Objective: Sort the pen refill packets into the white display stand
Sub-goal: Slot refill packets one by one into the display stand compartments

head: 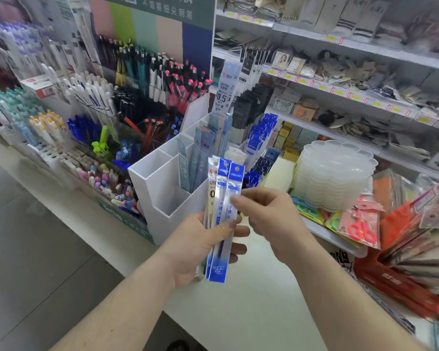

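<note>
Left hand [200, 245] grips fanned refill packets [222, 219]; right hand [269, 219] pinches the front one—peel it singly, match slot in white stand [162, 188].

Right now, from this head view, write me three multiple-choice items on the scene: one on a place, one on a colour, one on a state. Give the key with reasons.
1. Where is the white display stand relative to the hands?
A. Beyond them, on the counter
B. On the floor
C. Behind the clear trays

2. What colour is the header on the frontmost refill packet in the bunch?
A. Red
B. Blue
C. Green

3. What is the right hand doing?
A. Resting flat on the counter
B. Reaching into the stand
C. Pinching the frontmost packet's edge

Key:
1 A, the stand sits on the white counter just past the hands.
2 B, its top panel is blue with white lettering.
3 C, its fingertips meet on the packet while the left hand grips the bunch upright.
</note>
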Demonstrator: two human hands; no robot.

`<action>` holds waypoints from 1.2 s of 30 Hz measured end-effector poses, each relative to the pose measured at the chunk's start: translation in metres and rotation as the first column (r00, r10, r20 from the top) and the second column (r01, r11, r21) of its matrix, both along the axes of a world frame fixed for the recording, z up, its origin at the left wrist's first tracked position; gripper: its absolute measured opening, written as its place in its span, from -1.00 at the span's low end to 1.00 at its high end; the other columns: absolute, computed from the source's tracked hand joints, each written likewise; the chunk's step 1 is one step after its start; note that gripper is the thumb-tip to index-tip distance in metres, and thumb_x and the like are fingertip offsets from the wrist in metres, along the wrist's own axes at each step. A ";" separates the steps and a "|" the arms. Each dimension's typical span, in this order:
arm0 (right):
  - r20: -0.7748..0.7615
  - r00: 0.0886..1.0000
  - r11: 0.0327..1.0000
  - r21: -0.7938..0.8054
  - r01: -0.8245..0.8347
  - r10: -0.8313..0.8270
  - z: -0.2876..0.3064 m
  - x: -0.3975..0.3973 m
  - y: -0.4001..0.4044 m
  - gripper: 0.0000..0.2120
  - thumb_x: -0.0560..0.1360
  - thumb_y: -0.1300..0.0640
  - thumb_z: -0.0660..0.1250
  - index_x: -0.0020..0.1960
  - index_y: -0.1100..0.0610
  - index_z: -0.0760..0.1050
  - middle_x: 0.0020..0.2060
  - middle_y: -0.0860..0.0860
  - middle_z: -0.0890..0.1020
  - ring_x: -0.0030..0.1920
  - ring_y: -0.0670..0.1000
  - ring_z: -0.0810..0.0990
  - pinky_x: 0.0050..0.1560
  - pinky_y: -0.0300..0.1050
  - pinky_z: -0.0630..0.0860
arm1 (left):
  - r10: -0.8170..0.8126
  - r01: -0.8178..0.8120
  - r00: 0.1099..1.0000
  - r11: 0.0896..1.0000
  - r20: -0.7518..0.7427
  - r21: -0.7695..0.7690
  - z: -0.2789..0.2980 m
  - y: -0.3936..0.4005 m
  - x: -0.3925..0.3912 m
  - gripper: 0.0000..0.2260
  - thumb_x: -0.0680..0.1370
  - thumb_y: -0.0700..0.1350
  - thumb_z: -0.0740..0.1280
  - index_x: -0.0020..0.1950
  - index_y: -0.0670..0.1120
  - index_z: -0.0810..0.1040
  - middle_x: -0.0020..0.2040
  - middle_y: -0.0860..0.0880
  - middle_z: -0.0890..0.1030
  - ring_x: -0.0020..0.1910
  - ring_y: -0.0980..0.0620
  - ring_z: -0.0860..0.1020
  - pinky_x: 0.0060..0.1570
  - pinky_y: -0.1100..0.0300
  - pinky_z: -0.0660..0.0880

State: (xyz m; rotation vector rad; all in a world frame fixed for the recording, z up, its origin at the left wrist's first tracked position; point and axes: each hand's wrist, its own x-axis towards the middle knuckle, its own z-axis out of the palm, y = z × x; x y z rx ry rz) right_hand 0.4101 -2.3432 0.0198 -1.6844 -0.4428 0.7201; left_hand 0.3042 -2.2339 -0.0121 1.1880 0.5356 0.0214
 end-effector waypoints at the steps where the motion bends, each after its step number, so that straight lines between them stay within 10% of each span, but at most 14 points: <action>1: 0.018 0.999 0.999 -0.017 -0.030 0.030 0.002 -0.002 0.000 -0.97 0.51 0.19 0.44 -0.10 0.11 0.63 -0.32 -0.05 0.68 -0.36 -0.16 0.64 -0.39 -0.36 0.49 | -0.013 0.013 1.000 1.000 0.003 0.006 0.002 -0.002 0.002 -0.66 0.49 -0.01 0.35 0.20 -0.15 0.55 -0.05 -0.14 0.72 -0.22 -0.09 0.69 -0.24 0.10 0.62; 6: 0.020 0.997 0.997 0.002 0.080 -0.080 -0.004 0.005 -0.004 -0.93 0.54 0.26 0.40 -0.06 0.28 0.62 -0.23 0.16 0.69 -0.43 -0.08 0.61 -0.41 -0.31 0.48 | 0.021 -0.020 1.000 0.995 0.009 -0.102 0.007 -0.002 0.008 -0.78 0.66 -0.19 0.16 0.22 -0.20 0.55 0.00 -0.27 0.69 -0.19 -0.18 0.69 -0.25 0.06 0.64; 12: -0.117 0.988 0.988 0.097 0.117 -0.105 -0.010 0.016 -0.010 -0.86 0.56 0.18 0.37 -0.16 0.21 0.56 -0.44 -0.03 0.57 -0.47 -0.07 0.36 -0.44 -0.26 0.34 | 0.087 -0.086 0.996 0.995 0.007 -0.050 0.000 0.003 0.013 -0.66 0.48 -0.08 0.38 0.22 -0.17 0.59 0.00 -0.22 0.71 -0.07 -0.16 0.68 0.05 -0.08 0.60; 20: -0.084 0.996 0.998 0.059 -0.001 0.006 -0.014 0.016 -0.011 -0.93 0.54 0.19 0.39 0.01 0.14 0.62 -0.13 0.19 0.70 -0.36 -0.06 0.53 -0.38 -0.24 0.43 | -0.040 0.041 0.999 0.998 -0.013 0.046 0.003 0.006 0.018 -0.61 0.42 0.03 0.36 0.18 -0.14 0.59 -0.08 -0.15 0.72 -0.14 -0.13 0.70 -0.18 0.03 0.63; 36: -0.082 0.993 0.987 0.127 0.097 -0.087 -0.023 0.046 -0.017 -0.86 0.52 0.27 0.39 -0.21 0.20 0.63 -0.36 0.15 0.52 -0.48 -0.03 0.33 -0.45 -0.23 0.28 | -0.033 0.041 0.998 0.986 -0.050 0.161 0.006 0.021 0.030 -0.81 0.64 -0.14 0.25 0.12 -0.14 0.63 0.01 -0.13 0.72 -0.09 -0.03 0.70 -0.06 0.09 0.63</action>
